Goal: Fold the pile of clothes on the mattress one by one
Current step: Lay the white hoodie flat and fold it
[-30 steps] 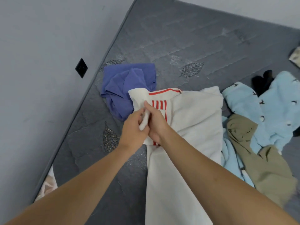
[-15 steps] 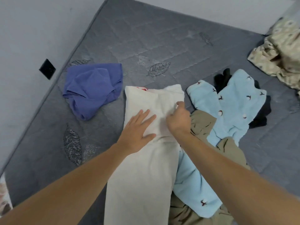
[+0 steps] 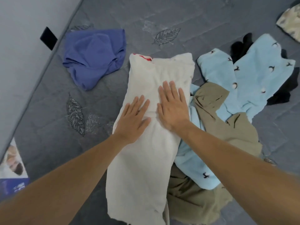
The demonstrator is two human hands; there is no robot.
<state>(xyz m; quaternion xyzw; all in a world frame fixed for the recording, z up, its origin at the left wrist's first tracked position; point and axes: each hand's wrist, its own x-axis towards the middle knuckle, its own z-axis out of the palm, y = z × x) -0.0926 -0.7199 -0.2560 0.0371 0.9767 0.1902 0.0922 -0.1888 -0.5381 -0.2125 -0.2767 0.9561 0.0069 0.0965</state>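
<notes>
1. Clothes, head view: a white garment [image 3: 151, 127], already narrowed into a long strip, lay lengthwise on the grey mattress [image 3: 203, 21], with a trace of red trim at its far end.
2. Both hands lay flat on the strip near its middle. The left hand [image 3: 133, 117] and the right hand [image 3: 172, 108] sat side by side, fingers straight and spread; the grip of each was wide and held nothing, palms pressing the cloth.
3. The strip's right edge overlapped the unfolded pile: a light blue garment [image 3: 253, 82] with small dark motifs, an olive garment [image 3: 227, 127] and a black item [image 3: 241, 44] beneath them. A blue garment [image 3: 94, 57] lay apart to the left, loosely bundled. A patterned cream cloth [image 3: 290, 25] showed at the far right corner.
4. Step in hand, as judged: smoothing the strip before a crosswise fold. It would be done well by sweeping the palms outward from the centre toward both ends, pressing out the crease between the hands, and keeping the long edges parallel.
5. The right edge should be cleared of the olive cloth, lest it be caught in the fold.
6. Writing: no brand or label could be read. A printed sheet [image 3: 13, 161] beside the mattress showed pictures only; any text was too blurred.
</notes>
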